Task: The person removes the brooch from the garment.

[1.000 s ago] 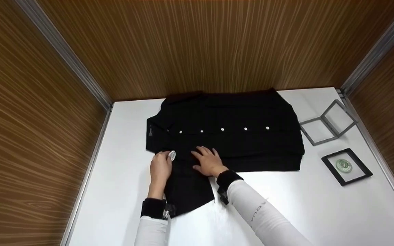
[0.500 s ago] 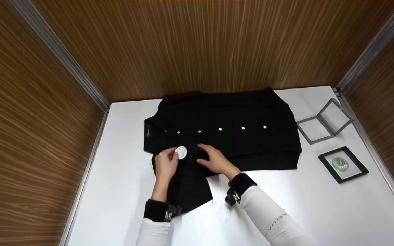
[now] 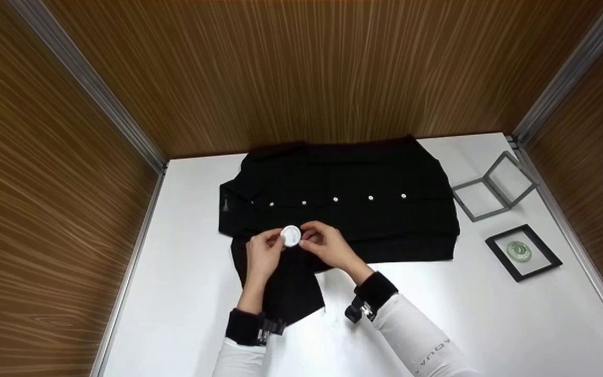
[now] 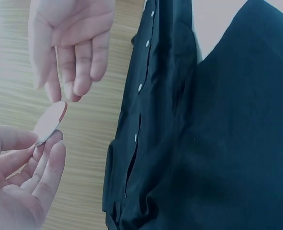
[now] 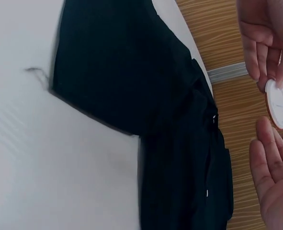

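A round white disc [image 3: 291,236] with a thin reddish edge [image 4: 63,111] is held above a black button shirt [image 3: 385,225]. My left hand [image 3: 264,254] pinches its rim between thumb and fingers. My right hand [image 3: 330,247] is at the disc's other side, fingers extended and loosely bent; the wrist views show its fingertips very near the rim, and I cannot tell whether they touch. The shirt lies flat with its collar [image 3: 233,212] to the left, a row of white buttons along it, and one short sleeve [image 3: 293,293] pointing toward me.
On the right of the white table [image 3: 186,293] lies a black square frame [image 3: 506,257] around a green round piece [image 3: 519,251]. Behind it stands an opened grey hinged frame [image 3: 495,195]. Wood-grain panels [image 3: 333,68] wall the table at the back and sides.
My left hand has lifted the disc off the shirt's sleeve area and moved it right, turning its white face up. The right hand rose from the shirt and came to the disc.
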Available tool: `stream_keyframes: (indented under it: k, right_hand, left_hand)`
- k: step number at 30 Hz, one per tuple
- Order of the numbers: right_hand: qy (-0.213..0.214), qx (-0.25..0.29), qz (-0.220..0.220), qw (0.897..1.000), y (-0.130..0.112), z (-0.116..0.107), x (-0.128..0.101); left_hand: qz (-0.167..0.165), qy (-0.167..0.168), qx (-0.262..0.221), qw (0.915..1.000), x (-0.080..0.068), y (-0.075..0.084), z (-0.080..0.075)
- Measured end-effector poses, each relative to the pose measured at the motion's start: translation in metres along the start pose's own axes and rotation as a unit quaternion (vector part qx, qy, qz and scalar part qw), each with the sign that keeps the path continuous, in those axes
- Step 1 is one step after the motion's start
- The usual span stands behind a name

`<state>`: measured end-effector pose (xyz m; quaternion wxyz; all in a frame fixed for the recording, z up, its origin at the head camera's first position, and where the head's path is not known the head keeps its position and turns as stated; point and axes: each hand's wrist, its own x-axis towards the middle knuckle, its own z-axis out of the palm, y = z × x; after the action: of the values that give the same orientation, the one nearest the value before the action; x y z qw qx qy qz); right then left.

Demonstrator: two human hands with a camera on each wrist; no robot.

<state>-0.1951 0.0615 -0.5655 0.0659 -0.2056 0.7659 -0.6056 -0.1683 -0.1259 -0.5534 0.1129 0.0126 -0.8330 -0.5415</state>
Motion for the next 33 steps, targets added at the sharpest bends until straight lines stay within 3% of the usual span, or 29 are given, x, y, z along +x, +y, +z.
stream_keyframes:
  k: [8, 13, 17, 28, 33]
  right_hand:
    - [0.027, 0.020, -0.001, 0.999, -0.013, 0.000, -0.003]
    - [0.029, 0.031, 0.002, 0.999, -0.035, -0.004, -0.008]
    - [0.033, 0.045, 0.008, 0.998, -0.039, -0.006, -0.009]
    - [0.046, 0.053, 0.016, 0.997, -0.034, -0.008, -0.011]
    - [0.062, 0.075, 0.024, 0.995, -0.010, -0.007, -0.006]
  left_hand:
    - [0.020, 0.002, 0.040, 0.9990, -0.001, 0.003, 0.004]
    - [0.022, -0.008, 0.022, 0.9995, -0.001, 0.004, 0.008]
    - [0.010, -0.017, -0.010, 0.9997, -0.002, 0.006, 0.011]
    - [-0.004, -0.026, -0.071, 0.9972, -0.004, 0.011, 0.018]
    - [0.003, -0.025, -0.087, 0.9959, -0.004, 0.012, 0.021]
